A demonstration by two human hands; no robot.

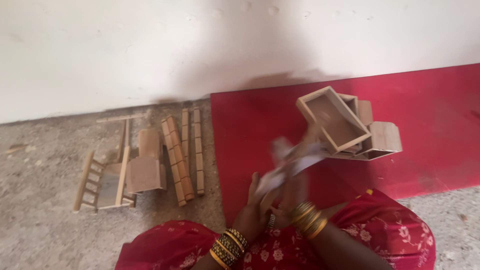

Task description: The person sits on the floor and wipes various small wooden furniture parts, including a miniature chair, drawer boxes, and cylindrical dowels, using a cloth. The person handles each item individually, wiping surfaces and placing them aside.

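Sitting on the floor in a red flowered garment, the person brings both hands together low over a red mat. The left hand, with dark and gold bangles at the wrist, is curled about the lower end of a pale, crumpled piece of cloth or paper; motion blur hides exactly how the fingers close. The right hand, gold bangles stacked at its wrist, is smeared by blur too, so I cannot tell whether it grips the pale piece or only lies against it. The pale piece rises up and away from both hands and meets an open wooden box frame, tilted on its corner just beyond the right hand. Behind that frame, farther from the hands, more small wooden box parts lie touching it on the mat. Well off to the left hand's outer side, on the bare floor, lie a small wooden ladder-backed frame, a blocky wooden piece and several notched wooden slats side by side near the white wall.
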